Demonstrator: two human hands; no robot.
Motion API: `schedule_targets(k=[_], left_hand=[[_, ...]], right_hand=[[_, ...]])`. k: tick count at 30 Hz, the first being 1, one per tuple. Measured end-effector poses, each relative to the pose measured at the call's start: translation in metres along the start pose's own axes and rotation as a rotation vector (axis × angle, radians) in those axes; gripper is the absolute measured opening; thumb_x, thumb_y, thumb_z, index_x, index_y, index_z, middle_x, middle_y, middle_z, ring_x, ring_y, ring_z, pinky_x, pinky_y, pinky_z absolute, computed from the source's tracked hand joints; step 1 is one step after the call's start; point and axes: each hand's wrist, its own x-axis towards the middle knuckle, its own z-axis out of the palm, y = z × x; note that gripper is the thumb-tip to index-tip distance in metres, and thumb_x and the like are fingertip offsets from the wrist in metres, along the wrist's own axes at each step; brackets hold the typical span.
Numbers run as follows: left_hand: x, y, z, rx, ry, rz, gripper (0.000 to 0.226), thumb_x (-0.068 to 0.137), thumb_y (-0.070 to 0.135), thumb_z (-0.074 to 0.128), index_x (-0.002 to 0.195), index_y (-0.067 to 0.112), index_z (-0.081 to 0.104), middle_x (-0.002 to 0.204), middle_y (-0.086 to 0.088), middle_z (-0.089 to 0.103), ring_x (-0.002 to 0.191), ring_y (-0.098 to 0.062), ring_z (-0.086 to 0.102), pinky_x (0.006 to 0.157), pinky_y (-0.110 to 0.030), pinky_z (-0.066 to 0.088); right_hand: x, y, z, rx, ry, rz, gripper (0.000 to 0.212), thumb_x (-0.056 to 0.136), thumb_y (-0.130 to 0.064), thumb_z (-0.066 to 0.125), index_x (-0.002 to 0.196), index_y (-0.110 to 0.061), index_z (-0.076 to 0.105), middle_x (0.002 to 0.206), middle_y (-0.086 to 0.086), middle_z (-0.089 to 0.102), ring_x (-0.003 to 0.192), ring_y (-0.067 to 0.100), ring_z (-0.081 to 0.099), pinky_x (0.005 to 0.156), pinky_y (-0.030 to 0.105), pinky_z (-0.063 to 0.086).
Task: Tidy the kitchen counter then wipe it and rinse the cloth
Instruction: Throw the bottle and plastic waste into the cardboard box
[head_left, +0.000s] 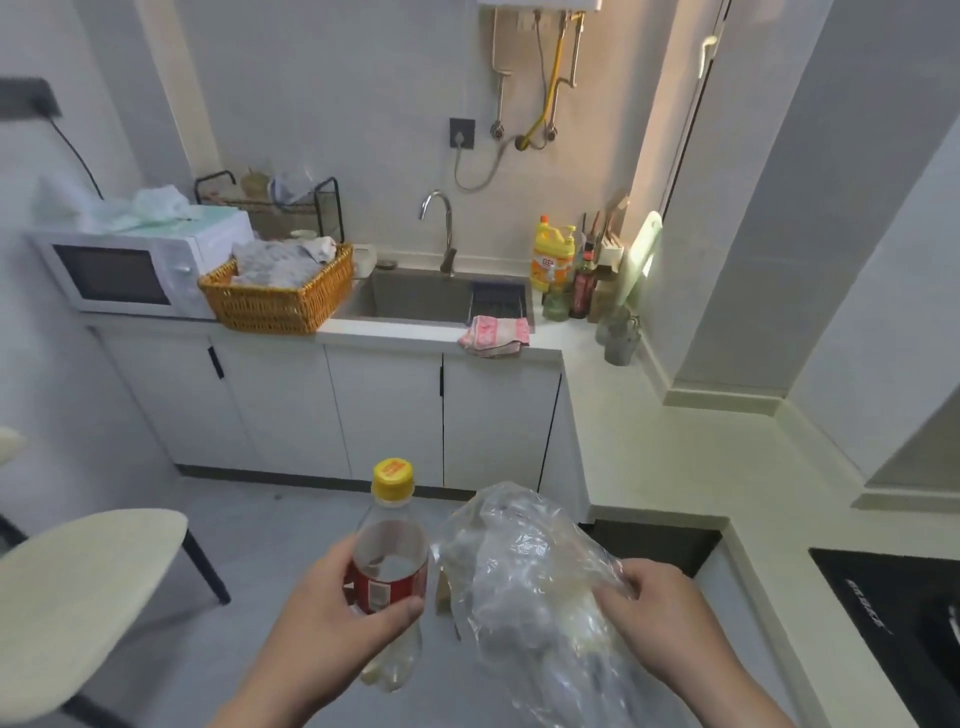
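The left hand (337, 618) grips a nearly empty bottle (390, 561), and just beside it the right hand (660, 618) pinches a crumpled plastic bag (519, 582) (rubbish, apparently). Far beyond both hands, the pink cloth (496, 336) lies on the counter (675, 447) by the sink (426, 299), so wiping and rinsing look undone.

Single head-worn wide-angle view, facing forward and down: both hands close at bottom edge, white L-shaped kitchen counter (649, 441) and steel sink (415, 299) farther ahead
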Motion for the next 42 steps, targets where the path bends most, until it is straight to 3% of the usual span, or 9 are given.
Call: schedule_targets(k=[5, 9, 12, 18, 24, 28, 35, 42], left_hand=[[0.063, 0.028, 0.016, 0.023, 0.011, -0.014, 0.057, 0.060, 0.025, 0.091, 0.104, 0.042, 0.059, 0.092, 0.011, 0.072, 0.084, -0.004, 0.067, 0.073, -0.021, 0.049], [0.105, 0.045, 0.031, 0.023, 0.060, 0.008, 0.055, 0.060, 0.014, 0.090, 0.101, 0.037, 0.061, 0.091, 0.006, 0.072, 0.076, -0.002, 0.068, 0.065, -0.013, 0.048], [0.130, 0.045, 0.035, 0.030, 0.063, 0.013, 0.058, 0.061, 0.026, 0.090, 0.108, 0.042, 0.060, 0.096, 0.014, 0.072, 0.085, -0.002, 0.068, 0.076, -0.023, 0.050], [0.189, 0.052, 0.034, 0.012, 0.075, 0.049, 0.050, 0.065, 0.015, 0.088, 0.098, 0.040, 0.059, 0.092, 0.034, 0.064, 0.085, 0.005, 0.063, 0.069, -0.016, 0.047], [0.269, 0.043, 0.025, -0.022, 0.036, 0.059, 0.047, 0.065, 0.017, 0.088, 0.099, 0.037, 0.062, 0.091, 0.026, 0.069, 0.084, 0.001, 0.066, 0.071, -0.019, 0.047], [0.330, 0.043, 0.005, -0.033, -0.005, 0.084, 0.046, 0.064, 0.018, 0.088, 0.096, 0.038, 0.062, 0.087, 0.024, 0.070, 0.078, 0.001, 0.066, 0.076, -0.028, 0.052], [0.424, 0.035, -0.016, -0.041, -0.081, 0.080, 0.047, 0.065, 0.034, 0.086, 0.101, 0.044, 0.057, 0.090, 0.029, 0.068, 0.087, -0.001, 0.065, 0.075, -0.028, 0.052], [0.471, 0.010, 0.002, -0.039, -0.159, 0.054, 0.043, 0.067, 0.026, 0.086, 0.098, 0.038, 0.059, 0.091, 0.034, 0.066, 0.080, 0.010, 0.063, 0.069, -0.024, 0.048]], right_hand=[[0.083, -0.001, -0.010, 0.013, -0.024, -0.042, 0.033, 0.079, -0.029, 0.059, 0.059, -0.013, 0.038, 0.053, -0.004, 0.037, 0.051, 0.011, 0.031, 0.051, 0.031, 0.025], [0.141, -0.007, -0.013, 0.012, -0.037, -0.096, 0.034, 0.080, -0.027, 0.058, 0.058, -0.017, 0.034, 0.054, -0.003, 0.036, 0.051, 0.012, 0.030, 0.049, 0.031, 0.022], [0.173, -0.012, -0.012, 0.006, -0.042, -0.104, 0.036, 0.081, -0.026, 0.059, 0.057, -0.017, 0.033, 0.052, -0.003, 0.034, 0.050, 0.012, 0.030, 0.048, 0.029, 0.021], [0.228, -0.023, -0.006, 0.001, -0.051, -0.083, 0.039, 0.080, -0.026, 0.060, 0.056, -0.018, 0.031, 0.047, -0.005, 0.033, 0.048, 0.012, 0.027, 0.047, 0.027, 0.020], [0.284, -0.046, 0.012, 0.008, -0.021, -0.035, 0.041, 0.080, -0.024, 0.060, 0.052, -0.018, 0.031, 0.046, -0.006, 0.032, 0.046, 0.011, 0.028, 0.045, 0.027, 0.020], [0.323, -0.075, 0.020, -0.014, 0.014, 0.009, 0.041, 0.080, -0.025, 0.059, 0.052, -0.019, 0.030, 0.045, -0.006, 0.032, 0.046, 0.010, 0.028, 0.044, 0.026, 0.020], [0.381, -0.104, 0.035, -0.014, 0.066, 0.050, 0.037, 0.079, -0.026, 0.058, 0.060, -0.017, 0.028, 0.052, -0.005, 0.027, 0.050, 0.010, 0.024, 0.053, 0.032, 0.019], [0.400, -0.088, 0.058, -0.052, 0.045, 0.159, 0.034, 0.078, -0.024, 0.057, 0.059, -0.018, 0.029, 0.053, -0.007, 0.029, 0.050, 0.011, 0.025, 0.053, 0.032, 0.021]])
